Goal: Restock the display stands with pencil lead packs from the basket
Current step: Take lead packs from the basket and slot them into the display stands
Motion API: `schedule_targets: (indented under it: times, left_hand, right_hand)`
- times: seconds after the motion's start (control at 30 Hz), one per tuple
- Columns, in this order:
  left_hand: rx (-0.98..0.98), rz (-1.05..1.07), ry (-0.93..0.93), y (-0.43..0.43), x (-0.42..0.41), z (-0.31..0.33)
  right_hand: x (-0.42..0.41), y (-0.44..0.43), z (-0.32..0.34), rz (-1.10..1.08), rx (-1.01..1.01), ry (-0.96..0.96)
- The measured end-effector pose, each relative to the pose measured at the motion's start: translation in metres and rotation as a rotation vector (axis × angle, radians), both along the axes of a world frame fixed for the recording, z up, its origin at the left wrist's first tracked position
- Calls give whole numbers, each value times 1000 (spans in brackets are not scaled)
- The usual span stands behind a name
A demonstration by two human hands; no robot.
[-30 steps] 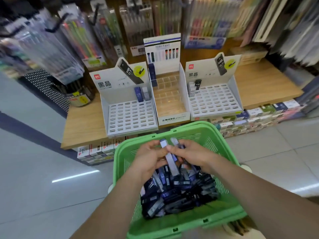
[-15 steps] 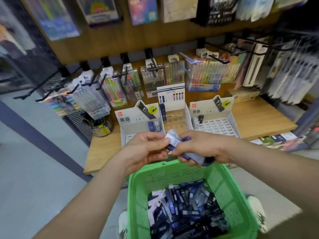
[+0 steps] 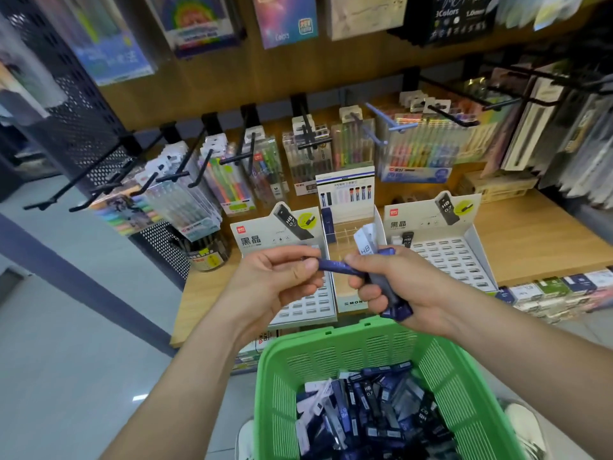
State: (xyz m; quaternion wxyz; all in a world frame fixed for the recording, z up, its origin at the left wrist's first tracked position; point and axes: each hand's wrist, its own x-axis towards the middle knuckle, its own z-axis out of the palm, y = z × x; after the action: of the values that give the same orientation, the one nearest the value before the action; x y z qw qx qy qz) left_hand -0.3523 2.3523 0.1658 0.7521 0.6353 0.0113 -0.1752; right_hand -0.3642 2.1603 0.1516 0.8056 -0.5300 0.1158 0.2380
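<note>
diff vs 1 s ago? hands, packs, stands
Both hands rose out of the basket toward the display stands. The right hand holds a bunch of packs; the left hand now pinches one blue pack from it. Stands' stock unchanged.

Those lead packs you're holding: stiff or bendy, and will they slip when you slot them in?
Probably stiff: the blue pack runs straight, unsupported, between left hand and right hand. Likely light, since the right hand grips a bundle of several at once. Their faces look glossy, so the fanned bundle may slide apart.
</note>
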Motion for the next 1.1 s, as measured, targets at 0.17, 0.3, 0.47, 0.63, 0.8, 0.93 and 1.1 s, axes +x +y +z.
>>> schedule_targets:
  times: [0.17,0.3,0.47,0.63,0.8,0.93,1.1]
  left_hand:
    - [138,89,-149,-5,17,10]
    - [185,79,-130,-6,31,11]
    - [255,60,-142,-21,29,2]
    - [399,-29,-155,-39,20,-12]
    - [557,-66,-306,-44,24,-20]
    - [340,144,-137,-44,53,-22]
    - [527,247,-151,-50,105,-39]
  right_hand:
    - [11,2,3,77,153,18]
    - [22,2,5,-16,145,-9]
    - [40,0,5,-220,120,-31]
    - [44,0,-2,-158,-15,-23]
    - [45,-7,2,-106,-51,18]
    - [58,-37,23,-202,96,96]
    - [61,-68,33,-289,151,82]
